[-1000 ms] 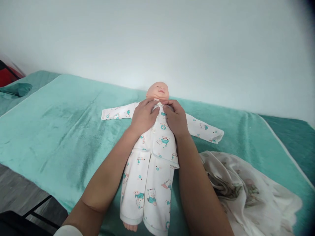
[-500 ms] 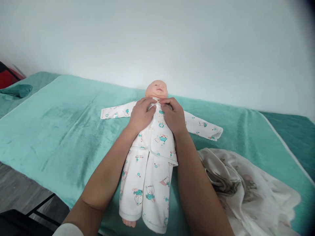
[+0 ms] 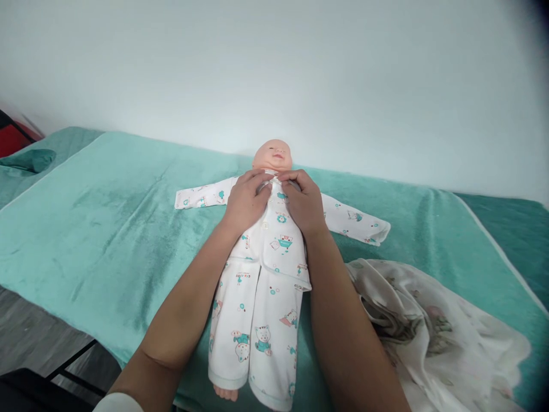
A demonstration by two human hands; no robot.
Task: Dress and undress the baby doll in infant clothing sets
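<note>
Far left, one red object (image 3: 14, 140); then one green-covered bed (image 3: 107, 194). My left hand (image 3: 245, 200) and right hand (image 3: 304, 203), fingers (image 3: 256, 177) half curled, touch one jacket (image 3: 278, 257) at its collar, on one doll (image 3: 271, 153) lying there; pinching, I can't tell. Rightward, my forearm (image 3: 349, 303) partly hides one crumpled cloth (image 3: 472, 337).

Collar (image 3: 270, 171) — partly hidden by fingers (image 3: 295, 175), crumpled cloth (image 3: 458, 343) — cut off below

A green cover (image 3: 98, 240) is spread over a bed (image 3: 506, 229), beside a pale wall (image 3: 274, 68). On the cover, at right, lies a crumpled white cloth (image 3: 458, 337). Grey floor (image 3: 30, 323) shows at lower left.
</note>
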